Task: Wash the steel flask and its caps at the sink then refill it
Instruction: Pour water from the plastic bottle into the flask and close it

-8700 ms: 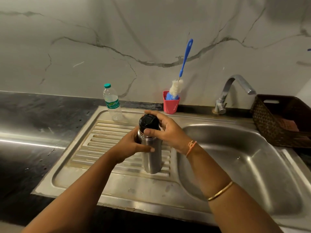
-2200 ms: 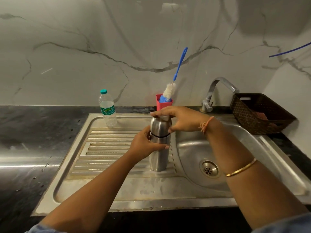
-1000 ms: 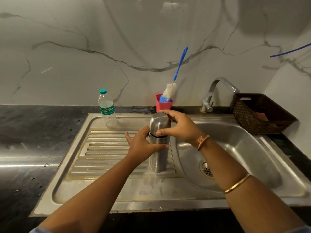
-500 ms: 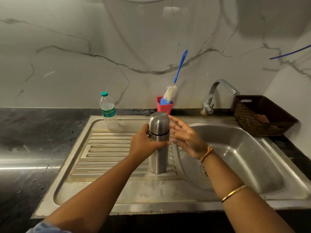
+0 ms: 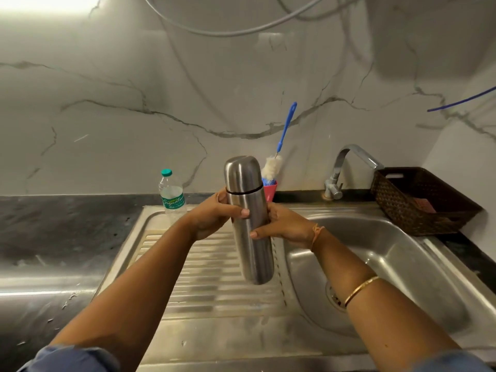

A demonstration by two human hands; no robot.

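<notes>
risen off the drainboard, one steel flask is gripped by the left hand and right hand.

Flask fills the gap between left hand and right hand; no passage there.
Just behind the fingers: red cup with bottle brush.
Behind, left of the left fingers: water bottle, upright, near.
Behind, right of the right fingers: tap; woven basket well apart.
Below the fingers: ribbed drainboard, open.
Below and to the right: sink basin, open room.
</notes>
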